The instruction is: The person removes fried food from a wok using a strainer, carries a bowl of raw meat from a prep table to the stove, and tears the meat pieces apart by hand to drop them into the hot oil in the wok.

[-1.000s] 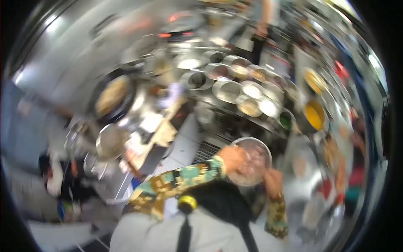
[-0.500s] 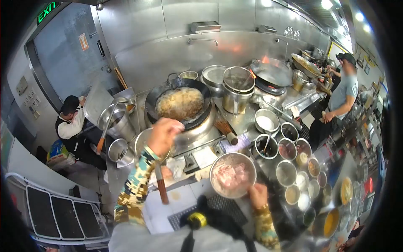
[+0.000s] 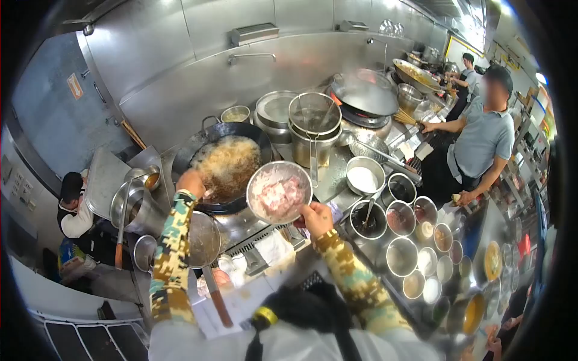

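Observation:
My right hand (image 3: pixel 316 219) grips the rim of a round metal bowl (image 3: pixel 250 207). Pale pink pieces of raw meat (image 3: pixel 279 194) lie in it. The bowl is held tilted beside the near right edge of a large black wok (image 3: pixel 180 159). Bubbling oil with golden foam (image 3: pixel 230 157) fills the wok's middle. Over the wok's near left rim is my left hand (image 3: pixel 191 183), its fingers closed. A small pale bit at the fingertips looks like a piece of raw meat (image 3: pixel 208 194); the grip itself is partly hidden.
A wood-handled strainer (image 3: pixel 203 240) lies at the counter's front left. Behind the bowl stands a metal pot with a strainer on top (image 3: pixel 314 114). Several seasoning containers (image 3: pixel 401 256) crowd the right. A co-worker (image 3: pixel 481 135) reaches toward another steaming wok (image 3: pixel 364 99).
The bowl in my right hand has come up and forward to the wok. My left hand has shifted to the wok's left rim. The co-worker's arm now reaches out to a whisk.

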`<state>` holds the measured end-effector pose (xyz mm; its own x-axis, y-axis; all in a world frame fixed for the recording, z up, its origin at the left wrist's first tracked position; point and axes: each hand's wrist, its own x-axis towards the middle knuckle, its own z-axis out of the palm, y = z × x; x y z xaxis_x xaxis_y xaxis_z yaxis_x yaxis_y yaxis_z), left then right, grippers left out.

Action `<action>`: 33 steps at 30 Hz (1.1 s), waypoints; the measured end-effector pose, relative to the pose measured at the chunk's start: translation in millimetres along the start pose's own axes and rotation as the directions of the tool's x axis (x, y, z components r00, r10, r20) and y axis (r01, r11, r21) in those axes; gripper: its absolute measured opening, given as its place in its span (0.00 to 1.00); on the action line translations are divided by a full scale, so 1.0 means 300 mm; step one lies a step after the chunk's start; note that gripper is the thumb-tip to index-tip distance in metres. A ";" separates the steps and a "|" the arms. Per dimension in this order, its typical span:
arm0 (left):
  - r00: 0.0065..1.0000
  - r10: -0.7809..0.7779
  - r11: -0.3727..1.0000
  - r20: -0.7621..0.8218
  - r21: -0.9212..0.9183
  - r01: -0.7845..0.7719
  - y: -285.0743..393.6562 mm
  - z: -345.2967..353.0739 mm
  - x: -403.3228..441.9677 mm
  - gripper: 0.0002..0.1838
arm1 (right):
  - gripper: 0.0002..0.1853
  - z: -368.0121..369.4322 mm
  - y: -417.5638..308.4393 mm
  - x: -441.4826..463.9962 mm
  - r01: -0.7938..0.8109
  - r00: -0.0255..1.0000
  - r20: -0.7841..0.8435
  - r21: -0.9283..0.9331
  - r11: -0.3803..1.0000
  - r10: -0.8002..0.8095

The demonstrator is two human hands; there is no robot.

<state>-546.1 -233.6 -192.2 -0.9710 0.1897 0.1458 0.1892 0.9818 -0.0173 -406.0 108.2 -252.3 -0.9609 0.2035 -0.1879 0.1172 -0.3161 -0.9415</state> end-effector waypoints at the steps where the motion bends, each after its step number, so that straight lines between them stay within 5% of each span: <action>1: 0.984 0.072 0.993 -0.161 -0.079 -0.085 0.009 -0.047 -0.017 0.10 | 0.09 -0.009 -0.005 0.009 0.015 1.000 -0.019 -0.011 1.000 -0.015; 3: 0.911 0.240 0.842 -0.334 -0.396 -0.367 0.158 -0.241 -0.108 0.11 | 0.11 -0.048 -0.002 0.018 0.108 0.994 -0.023 -0.112 0.988 -0.111; 7: 0.870 0.457 0.758 -0.186 -0.430 -0.490 0.463 -0.299 -0.193 0.09 | 0.11 -0.049 -0.027 -0.019 0.136 0.989 0.079 -0.113 0.984 -0.127; 11: 0.929 0.369 0.915 -0.037 -0.164 -0.370 0.615 -0.112 -0.159 0.20 | 0.10 -0.023 -0.019 -0.033 0.125 0.959 0.267 -0.097 0.987 -0.095; 12: 0.973 0.197 0.974 0.120 -0.139 -0.180 0.663 -0.125 -0.174 0.21 | 0.10 -0.028 -0.016 -0.026 0.094 0.953 0.296 -0.098 0.991 -0.061; 19: 0.948 0.113 0.993 0.298 0.011 -0.121 0.648 -0.103 -0.269 0.26 | 0.11 -0.069 0.022 0.011 0.075 0.941 0.337 -0.117 0.990 -0.031; 22: 0.971 0.216 0.931 0.105 -0.322 -0.172 0.587 -0.062 -0.284 0.16 | 0.12 -0.080 0.034 0.026 0.075 0.915 0.404 -0.139 0.987 -0.012; 25: 0.976 0.135 0.835 -0.172 -0.510 -0.206 0.652 -0.089 -0.281 0.18 | 0.12 -0.064 0.003 0.003 0.193 0.894 0.444 -0.246 0.950 -0.066; 30: 0.954 0.267 0.875 0.140 -0.450 -0.179 0.614 -0.075 -0.260 0.21 | 0.15 -0.027 -0.018 0.029 0.349 0.872 0.468 -0.394 0.850 -0.141; 33: 0.922 0.351 0.806 -0.160 -0.449 -0.385 0.565 -0.048 -0.295 0.23 | 0.15 -0.006 -0.009 0.064 0.174 0.894 0.449 -0.331 0.928 -0.008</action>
<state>-426.1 -84.2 -193.8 -0.8058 0.5183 0.2864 0.5921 0.7137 0.3743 -424.3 114.7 -253.8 -0.9723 -0.2312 -0.0350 0.0244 0.0486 -0.9985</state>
